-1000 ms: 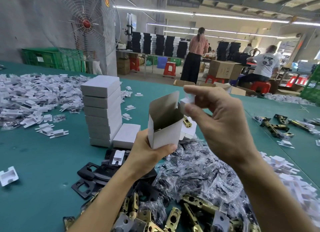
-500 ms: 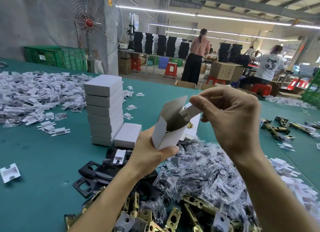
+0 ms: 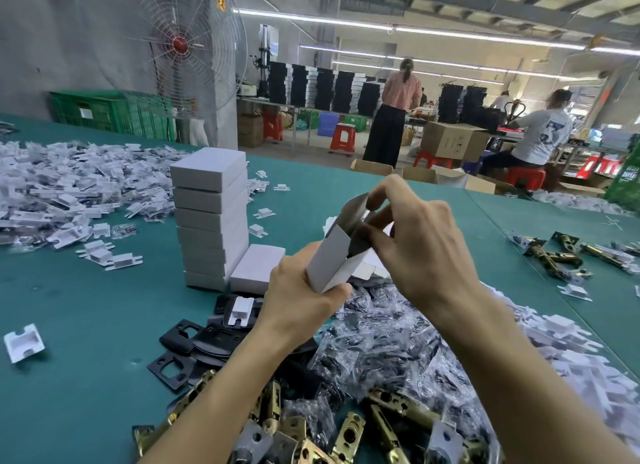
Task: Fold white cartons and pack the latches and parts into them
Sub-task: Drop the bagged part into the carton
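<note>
Green felt covers the long surface [image 3: 69,307] of a factory hall, with a caged fan [image 3: 166,44] at the upper left and two people working far behind. At frame centre the left hand [image 3: 298,297] grips a white carton [image 3: 329,262] by its lower end. The carton is tilted, its open mouth faces the upper right and its flap is raised. Its inside is dark, so I cannot tell what it holds. The right hand [image 3: 422,252] has curled fingers and pinches at the mouth, index finger on the flap. A second ago this hand held a small white piece above the carton; now it has come down into the opening and the piece is out of sight. A stack of closed cartons [image 3: 211,217] stands left of centre. Black plates [image 3: 183,342], bagged parts [image 3: 391,352] and brass latches [image 3: 349,436] are heaped at the bottom of the frame, and white inserts [image 3: 52,186] are heaped at the left.
</note>
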A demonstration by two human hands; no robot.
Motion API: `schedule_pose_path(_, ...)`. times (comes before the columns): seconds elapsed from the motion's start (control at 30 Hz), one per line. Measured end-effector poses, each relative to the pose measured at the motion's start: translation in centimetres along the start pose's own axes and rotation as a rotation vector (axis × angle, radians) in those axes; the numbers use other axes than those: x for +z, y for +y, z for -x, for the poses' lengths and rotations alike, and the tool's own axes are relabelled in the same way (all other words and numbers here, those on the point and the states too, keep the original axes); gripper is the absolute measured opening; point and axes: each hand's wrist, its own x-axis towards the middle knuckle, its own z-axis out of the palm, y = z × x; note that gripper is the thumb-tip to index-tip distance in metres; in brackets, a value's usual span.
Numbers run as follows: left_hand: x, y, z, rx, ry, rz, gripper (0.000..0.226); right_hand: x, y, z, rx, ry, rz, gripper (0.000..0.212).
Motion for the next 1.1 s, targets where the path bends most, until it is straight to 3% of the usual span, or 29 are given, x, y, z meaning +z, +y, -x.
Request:
schedule_pose_path(0.27,0.2,-0.8,-0.1,-0.078,-0.017,-0.127,0.027,0.5,1.7,-0.8,0.089,-0.291,0.0,0.007)
schedule_pose_path(0.47,-0.1,-1.0,-0.4,-0.267,0.023,-0.107,0.024,1.2,3.1,0.0,0.077,-0.012,-0.217,0.009)
schedule_pose_path(0.57,-0.6,-1.1,-0.7,-0.314,0.037,-0.157,0.035,2.1,3.9,0.4,0.147,-0.013,-0.221,0.016)
schedule_pose_path(0.77,-1.6,-0.3,-1.1,-0.291,0.169,0.027,0.031,4.7,4.9,1.1,0.304,-0.411,-0.085,0.013)
schedule_pose_path(0.83,-2.4,-0.1,-1.6,-0.29,0.264,0.124,0.031,6.0,4.2,1.3,0.215,-0.611,-0.011,0.01)
schedule_pose_path(0.9,-3.3,-0.2,-2.0,-0.294,0.359,0.212,0.016,7.5,3.2,1.4,0.097,-0.767,0.002,0.008)
schedule_pose_path(1.1,-3.8,-0.2,-2.4,-0.308,0.375,0.306,0.02,10.8,0.6,1.8,-0.213,-0.939,0.137,0.047)
